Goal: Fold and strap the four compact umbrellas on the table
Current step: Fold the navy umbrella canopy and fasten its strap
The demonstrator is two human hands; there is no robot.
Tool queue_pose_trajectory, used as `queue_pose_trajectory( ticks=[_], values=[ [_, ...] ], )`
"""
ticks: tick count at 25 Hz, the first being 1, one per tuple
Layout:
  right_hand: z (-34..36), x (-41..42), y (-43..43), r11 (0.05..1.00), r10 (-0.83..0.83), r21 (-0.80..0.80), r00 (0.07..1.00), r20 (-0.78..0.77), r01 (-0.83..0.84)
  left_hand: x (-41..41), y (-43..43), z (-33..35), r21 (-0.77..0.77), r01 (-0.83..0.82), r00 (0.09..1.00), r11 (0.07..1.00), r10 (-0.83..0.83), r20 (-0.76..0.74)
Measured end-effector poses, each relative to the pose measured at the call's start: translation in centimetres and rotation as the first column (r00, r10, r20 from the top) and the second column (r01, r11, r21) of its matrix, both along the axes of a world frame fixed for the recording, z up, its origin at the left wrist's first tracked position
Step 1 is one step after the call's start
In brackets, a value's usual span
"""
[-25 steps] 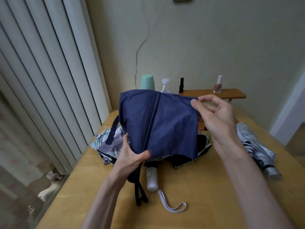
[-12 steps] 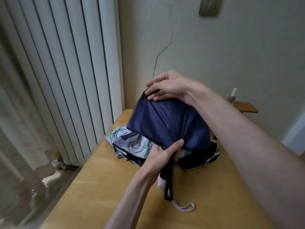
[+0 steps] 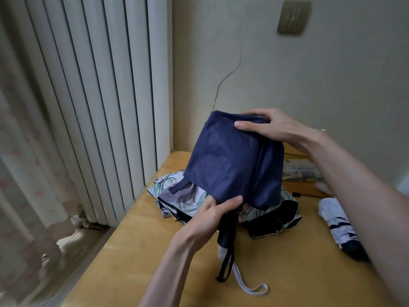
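A navy blue compact umbrella (image 3: 230, 165) is held upright above the wooden table (image 3: 137, 251), its canopy loose and bunched. My left hand (image 3: 212, 212) grips it at the bottom of the canopy, just above its dark handle (image 3: 228, 233) and hanging black strap. My right hand (image 3: 265, 126) grips the top of the canopy, thumb in front and fingers over the far side. Under it lies a leaf-patterned umbrella (image 3: 177, 196) with a black lining, spread flat. A white wrist loop (image 3: 250, 289) lies on the table below. A folded white-and-dark umbrella (image 3: 338, 227) lies at the right.
Vertical blinds (image 3: 88, 107) and a curtain fill the left side, beside the table's left edge. A cracked wall with a switch plate (image 3: 292, 17) stands behind. A low wooden shelf with a printed box (image 3: 301, 171) sits at the back right, partly behind my right arm.
My right hand has moved from the canopy's right edge across to its top, wrapping the blue fabric round into a bundle. The view has shifted left and closer. My left hand keeps its grip.
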State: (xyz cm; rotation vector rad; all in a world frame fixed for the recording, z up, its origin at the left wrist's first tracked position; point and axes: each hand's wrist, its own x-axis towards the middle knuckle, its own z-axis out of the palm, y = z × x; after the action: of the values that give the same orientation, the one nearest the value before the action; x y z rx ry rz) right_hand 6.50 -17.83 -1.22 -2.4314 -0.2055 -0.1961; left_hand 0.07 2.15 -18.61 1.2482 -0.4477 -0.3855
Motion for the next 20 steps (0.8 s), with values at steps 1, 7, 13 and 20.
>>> queue_pose_trajectory(
  ticks=[1, 7, 13, 20],
  values=[
    [0.0, 0.0, 0.2, 1.000, -0.019, 0.010, 1.000, -0.003, 0.019, 0.0, 0.0, 0.0, 0.034, 0.003, 1.000, 0.999, -0.004, 0.029],
    [0.3, -0.4, 1.7, 0.991, -0.128, -0.061, 0.978, -0.166, 0.119, -0.7, -0.5, 0.2, 0.123, -0.075, 0.996, 0.990, 0.069, 0.052],
    [-0.7, -0.8, 1.6, 0.997, -0.049, 0.054, 0.998, 0.037, 0.047, -0.1, -1.5, 0.6, -0.153, -0.121, 0.968, 0.981, 0.082, -0.238],
    [-1.3, -1.1, 0.8, 0.973, -0.171, 0.192, 0.963, 0.210, 0.131, 1.0, -1.3, 0.5, 0.157, -0.340, 0.911, 0.927, 0.366, -0.191]
  ],
)
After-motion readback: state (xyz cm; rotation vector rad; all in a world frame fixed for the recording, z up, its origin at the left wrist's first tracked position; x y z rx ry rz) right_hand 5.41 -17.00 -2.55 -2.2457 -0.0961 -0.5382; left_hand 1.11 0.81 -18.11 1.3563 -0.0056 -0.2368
